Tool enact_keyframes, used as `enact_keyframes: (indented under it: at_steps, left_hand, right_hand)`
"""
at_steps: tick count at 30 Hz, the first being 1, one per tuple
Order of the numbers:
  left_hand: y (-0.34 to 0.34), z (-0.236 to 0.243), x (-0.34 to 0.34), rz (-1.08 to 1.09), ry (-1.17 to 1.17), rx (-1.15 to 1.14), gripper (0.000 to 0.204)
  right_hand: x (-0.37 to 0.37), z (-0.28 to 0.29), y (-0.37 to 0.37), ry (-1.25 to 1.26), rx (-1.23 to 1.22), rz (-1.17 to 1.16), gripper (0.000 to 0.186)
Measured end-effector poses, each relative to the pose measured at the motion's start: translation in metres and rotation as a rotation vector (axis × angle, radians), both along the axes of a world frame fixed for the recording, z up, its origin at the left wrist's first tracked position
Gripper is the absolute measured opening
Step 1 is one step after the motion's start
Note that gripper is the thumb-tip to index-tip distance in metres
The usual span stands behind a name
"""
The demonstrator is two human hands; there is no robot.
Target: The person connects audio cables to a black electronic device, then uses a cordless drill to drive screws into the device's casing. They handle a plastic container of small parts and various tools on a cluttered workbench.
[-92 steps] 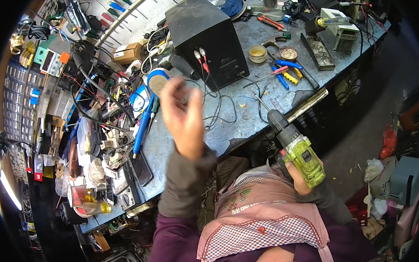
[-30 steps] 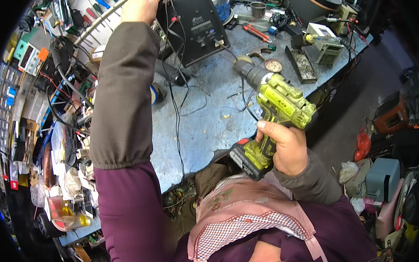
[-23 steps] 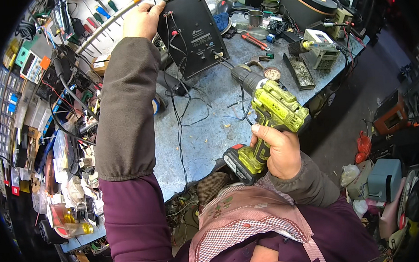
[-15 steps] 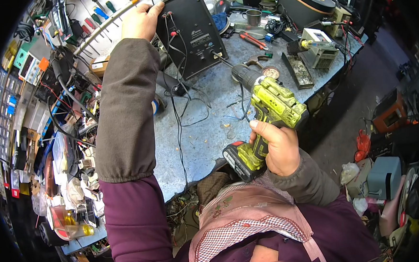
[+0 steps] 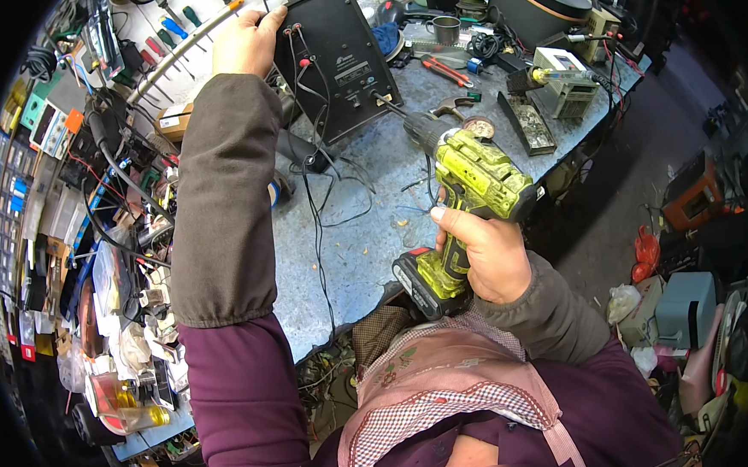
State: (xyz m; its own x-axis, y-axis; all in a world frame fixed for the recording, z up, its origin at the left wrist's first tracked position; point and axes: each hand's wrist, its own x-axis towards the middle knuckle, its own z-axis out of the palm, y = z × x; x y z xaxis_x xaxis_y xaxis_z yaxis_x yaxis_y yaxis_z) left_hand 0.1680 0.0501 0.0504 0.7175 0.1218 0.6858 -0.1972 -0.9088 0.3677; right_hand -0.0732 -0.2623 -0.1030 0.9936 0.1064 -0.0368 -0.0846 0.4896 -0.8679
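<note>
My right hand (image 5: 494,256) is wrapped round the handle of a yellow-green cordless drill (image 5: 483,175), its battery low near the apron. The drill's long bit (image 5: 390,104) points up and left, its tip at the lower right part of a black speaker box (image 5: 353,93) or its back panel. With thumb and fingers, my left hand (image 5: 247,43) grips the box's upper left edge; some of its fingers are hidden. Thin black cables (image 5: 316,237) run from the connectors on the panel down across the blue bench (image 5: 310,310). The box stands tilted on the bench.
Right of the box lie red-handled pliers (image 5: 447,71), a metal cup (image 5: 446,29) and a narrow dark tray (image 5: 528,126). A small grey-white device (image 5: 566,80) stands near the bench's right edge. Crowded tools and parts (image 5: 130,308) fill the left side.
The drill and my right hand have shifted slightly left and up. The black box and my left hand have moved a little left in the picture. Both grips are the same.
</note>
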Motion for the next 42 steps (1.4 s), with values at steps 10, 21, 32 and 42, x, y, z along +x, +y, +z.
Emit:
enact_keyframes:
  at_steps: [10, 21, 32, 42]
  left_hand:
    - [-0.007, 0.003, -0.007, -0.004, 0.043, -0.061, 0.053]
    - [-0.017, -0.050, -0.002, -0.063, -0.071, 0.053, 0.047]
    - [-0.014, -0.031, 0.013, -0.047, 0.006, 0.025, 0.051]
    - [-0.010, -0.006, 0.029, 0.006, 0.074, -0.038, 0.051]
  right_hand:
    - [0.005, 0.006, 0.002, 0.014, 0.011, 0.022, 0.020]
    - [0.046, -0.018, 0.000, 0.341, 0.047, 0.210, 0.018]
    - [0.035, -0.043, 0.025, 0.222, 0.291, 0.020, 0.032]
    - [0.056, -0.029, 0.043, 0.141, 0.339, -0.057, 0.034]
